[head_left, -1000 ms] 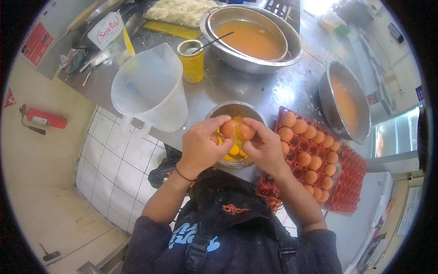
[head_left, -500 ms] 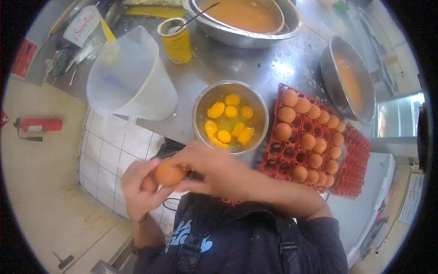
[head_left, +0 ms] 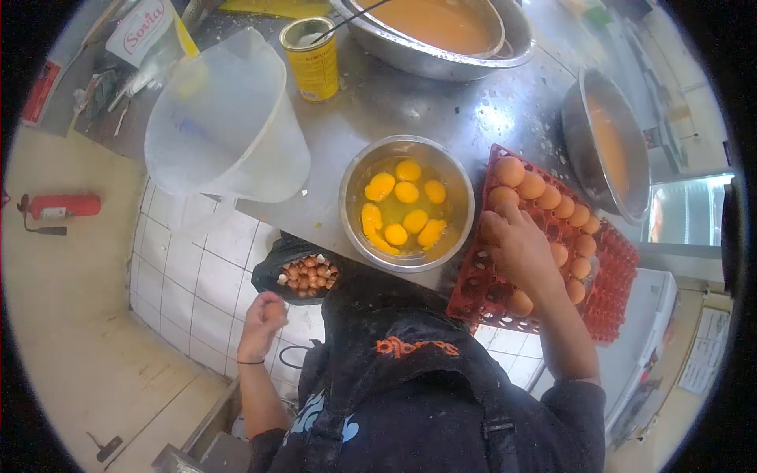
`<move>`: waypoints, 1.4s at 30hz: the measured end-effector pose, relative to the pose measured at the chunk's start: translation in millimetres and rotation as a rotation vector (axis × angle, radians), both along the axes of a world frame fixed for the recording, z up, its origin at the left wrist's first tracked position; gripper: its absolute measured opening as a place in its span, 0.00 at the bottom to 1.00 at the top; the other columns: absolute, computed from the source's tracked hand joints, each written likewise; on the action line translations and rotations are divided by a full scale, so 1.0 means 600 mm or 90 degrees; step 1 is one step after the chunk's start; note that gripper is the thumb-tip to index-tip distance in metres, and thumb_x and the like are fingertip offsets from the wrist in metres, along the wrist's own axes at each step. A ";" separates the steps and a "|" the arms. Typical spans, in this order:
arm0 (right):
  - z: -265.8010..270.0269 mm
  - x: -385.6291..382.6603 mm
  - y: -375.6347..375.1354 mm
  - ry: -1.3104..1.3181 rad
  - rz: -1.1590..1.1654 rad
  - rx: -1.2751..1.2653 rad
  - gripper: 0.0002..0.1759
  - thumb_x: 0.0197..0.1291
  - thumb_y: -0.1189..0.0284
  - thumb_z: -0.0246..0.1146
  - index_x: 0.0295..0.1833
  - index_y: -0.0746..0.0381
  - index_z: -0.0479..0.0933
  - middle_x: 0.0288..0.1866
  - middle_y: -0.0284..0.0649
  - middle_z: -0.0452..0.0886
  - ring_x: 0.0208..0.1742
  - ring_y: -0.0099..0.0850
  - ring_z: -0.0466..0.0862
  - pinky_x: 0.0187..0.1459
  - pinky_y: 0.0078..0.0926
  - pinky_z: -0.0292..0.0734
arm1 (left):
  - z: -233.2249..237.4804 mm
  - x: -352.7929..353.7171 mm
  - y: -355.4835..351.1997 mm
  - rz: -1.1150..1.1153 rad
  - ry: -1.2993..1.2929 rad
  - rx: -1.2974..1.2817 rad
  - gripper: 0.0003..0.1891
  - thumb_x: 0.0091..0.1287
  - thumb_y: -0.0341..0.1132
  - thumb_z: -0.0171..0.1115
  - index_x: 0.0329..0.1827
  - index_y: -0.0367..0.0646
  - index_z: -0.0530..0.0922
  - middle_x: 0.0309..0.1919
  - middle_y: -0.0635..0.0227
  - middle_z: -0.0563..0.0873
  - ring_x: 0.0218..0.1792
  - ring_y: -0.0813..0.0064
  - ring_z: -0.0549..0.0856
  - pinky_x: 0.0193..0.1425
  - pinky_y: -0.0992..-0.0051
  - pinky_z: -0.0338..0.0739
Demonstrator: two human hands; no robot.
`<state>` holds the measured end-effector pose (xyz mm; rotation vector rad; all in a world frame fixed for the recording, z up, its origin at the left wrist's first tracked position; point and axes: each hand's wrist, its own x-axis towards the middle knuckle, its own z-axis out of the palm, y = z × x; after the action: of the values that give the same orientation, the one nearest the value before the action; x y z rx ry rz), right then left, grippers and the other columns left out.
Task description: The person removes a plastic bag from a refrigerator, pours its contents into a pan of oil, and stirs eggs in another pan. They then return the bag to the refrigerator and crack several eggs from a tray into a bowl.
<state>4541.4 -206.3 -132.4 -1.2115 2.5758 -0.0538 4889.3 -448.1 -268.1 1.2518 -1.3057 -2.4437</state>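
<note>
My left hand [head_left: 259, 327] is closed around a brown egg [head_left: 274, 311], low at the left, beside a black bag [head_left: 268, 268] of broken eggshells [head_left: 309, 274]. Over the red egg tray [head_left: 465, 306], my right hand [head_left: 520, 248] has its fingers curled down at the left column, around an egg mostly hidden under them. Other brown eggs [head_left: 509, 171] stand in the tray around that hand. Between tray and jug, a steel bowl [head_left: 349, 206] contains several yolks [head_left: 407, 192] in clear egg white.
A translucent plastic jug [head_left: 268, 158] stands at the table's left edge by a yellow tin [head_left: 315, 72]. Large steel basins [head_left: 426, 69] with orange-brown liquid sit at the back, and another basin [head_left: 579, 150] is at the right. White floor tiles [head_left: 181, 260] show below.
My right hand has left my left hand and crossed right to the egg tray. My left hand has lowered slightly, still with an egg. The shell bag has come into view.
</note>
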 end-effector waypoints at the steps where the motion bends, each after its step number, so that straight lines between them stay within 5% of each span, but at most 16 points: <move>1: -0.005 -0.003 0.002 0.000 -0.002 0.013 0.21 0.43 0.78 0.61 0.48 0.59 0.70 0.50 0.46 0.69 0.49 0.46 0.72 0.45 0.38 0.73 | 0.024 -0.028 0.006 -0.010 0.052 0.003 0.23 0.45 0.22 0.62 0.46 0.40 0.68 0.37 0.70 0.73 0.38 0.79 0.75 0.41 0.81 0.73; 4: -0.001 0.002 0.017 -0.038 -0.046 -0.116 0.20 0.43 0.76 0.63 0.45 0.61 0.68 0.49 0.46 0.69 0.49 0.42 0.73 0.45 0.34 0.73 | 0.067 -0.069 0.003 -0.074 0.081 -0.035 0.30 0.43 0.27 0.67 0.51 0.39 0.66 0.41 0.67 0.73 0.43 0.76 0.76 0.48 0.75 0.75; 8: 0.015 0.013 0.055 -0.341 -0.314 -0.428 0.23 0.40 0.76 0.65 0.44 0.64 0.67 0.48 0.42 0.70 0.50 0.33 0.72 0.50 0.27 0.68 | 0.125 -0.125 0.006 -0.104 0.175 -0.196 0.38 0.42 0.36 0.74 0.56 0.35 0.65 0.46 0.61 0.75 0.46 0.69 0.79 0.52 0.70 0.75; 12: 0.046 0.046 0.013 -0.281 -0.078 -0.578 0.28 0.41 0.77 0.65 0.52 0.63 0.65 0.53 0.44 0.69 0.56 0.36 0.69 0.57 0.30 0.62 | 0.190 -0.227 0.048 -0.049 0.291 -0.144 0.36 0.52 0.45 0.67 0.59 0.32 0.63 0.51 0.53 0.74 0.47 0.63 0.79 0.54 0.67 0.74; 13: 0.046 0.063 -0.003 -0.395 -0.091 -0.649 0.30 0.41 0.76 0.67 0.53 0.63 0.66 0.56 0.48 0.67 0.57 0.39 0.70 0.58 0.32 0.63 | 0.202 -0.254 0.058 -0.061 0.318 -0.110 0.33 0.58 0.46 0.61 0.59 0.32 0.62 0.52 0.50 0.74 0.48 0.61 0.79 0.54 0.67 0.75; 16: 0.045 0.078 -0.055 -0.151 0.138 -0.839 0.33 0.41 0.73 0.70 0.55 0.64 0.66 0.56 0.52 0.68 0.55 0.44 0.73 0.54 0.34 0.69 | 0.225 -0.311 0.083 -0.056 0.355 0.312 0.26 0.65 0.45 0.52 0.59 0.34 0.64 0.52 0.56 0.75 0.51 0.68 0.77 0.53 0.73 0.75; 18: 0.039 0.090 -0.082 -0.039 0.196 -1.011 0.34 0.42 0.72 0.71 0.56 0.65 0.65 0.55 0.54 0.69 0.54 0.46 0.73 0.52 0.35 0.71 | 0.239 -0.332 0.107 -0.016 0.348 0.352 0.24 0.67 0.44 0.48 0.59 0.35 0.64 0.52 0.57 0.75 0.51 0.69 0.78 0.52 0.73 0.75; 21: 0.032 0.088 -0.083 0.010 0.151 -0.761 0.32 0.43 0.73 0.70 0.56 0.66 0.66 0.55 0.55 0.69 0.54 0.47 0.73 0.53 0.36 0.71 | 0.234 -0.338 0.108 -0.031 0.381 0.376 0.22 0.68 0.44 0.47 0.59 0.37 0.65 0.51 0.61 0.76 0.50 0.72 0.78 0.52 0.75 0.76; 22: 0.021 0.092 -0.082 -0.020 0.109 -0.877 0.30 0.44 0.74 0.69 0.54 0.67 0.67 0.55 0.55 0.69 0.55 0.47 0.73 0.54 0.36 0.70 | 0.230 -0.338 0.108 -0.031 0.358 0.361 0.22 0.68 0.44 0.47 0.58 0.38 0.65 0.51 0.62 0.76 0.50 0.72 0.78 0.52 0.75 0.76; 26: 0.028 0.088 -0.094 0.018 0.154 -0.719 0.31 0.47 0.75 0.67 0.58 0.68 0.63 0.56 0.52 0.69 0.54 0.45 0.73 0.53 0.34 0.70 | 0.237 -0.348 0.114 0.025 0.316 0.344 0.21 0.68 0.43 0.45 0.58 0.37 0.65 0.50 0.58 0.76 0.48 0.68 0.78 0.50 0.75 0.76; 30: 0.045 0.076 -0.107 -0.611 -0.309 -0.894 0.21 0.59 0.71 0.58 0.56 0.67 0.64 0.50 0.44 0.74 0.47 0.32 0.78 0.47 0.26 0.74 | 0.218 -0.346 0.089 -0.029 0.361 0.346 0.21 0.66 0.43 0.49 0.57 0.39 0.67 0.48 0.57 0.76 0.45 0.67 0.79 0.49 0.74 0.76; 32: 0.044 0.050 -0.099 -0.802 -0.348 -0.816 0.21 0.60 0.69 0.56 0.56 0.67 0.65 0.48 0.42 0.75 0.43 0.29 0.79 0.44 0.22 0.74 | 0.203 -0.341 0.068 -0.076 0.474 0.377 0.21 0.63 0.41 0.54 0.56 0.40 0.69 0.47 0.59 0.77 0.44 0.70 0.79 0.48 0.74 0.76; 35: 0.049 0.047 -0.094 -0.910 -0.329 -0.737 0.22 0.60 0.67 0.56 0.57 0.67 0.64 0.47 0.40 0.76 0.40 0.25 0.79 0.41 0.16 0.74 | 0.234 -0.345 0.053 -0.217 0.203 -0.186 0.21 0.56 0.36 0.63 0.52 0.40 0.72 0.43 0.61 0.79 0.43 0.72 0.80 0.47 0.76 0.75; 38: 0.043 0.056 -0.095 -0.867 -0.251 -0.725 0.24 0.58 0.72 0.58 0.58 0.68 0.63 0.47 0.40 0.75 0.43 0.25 0.78 0.45 0.17 0.74 | 0.245 -0.362 0.067 -0.162 0.338 -0.483 0.22 0.50 0.32 0.68 0.49 0.38 0.74 0.39 0.61 0.81 0.40 0.75 0.80 0.44 0.78 0.74; 42: 0.022 0.067 -0.103 -0.716 -0.188 -0.754 0.27 0.54 0.77 0.61 0.59 0.69 0.62 0.47 0.41 0.75 0.48 0.25 0.76 0.50 0.21 0.72 | 0.236 -0.368 0.068 -0.155 0.307 -0.537 0.23 0.49 0.32 0.69 0.49 0.37 0.73 0.38 0.61 0.82 0.40 0.75 0.81 0.45 0.77 0.74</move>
<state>4581.6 -267.8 -119.5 -0.6166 1.5120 -1.8735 4668.6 -407.4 -126.4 0.2901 -2.0430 -1.7508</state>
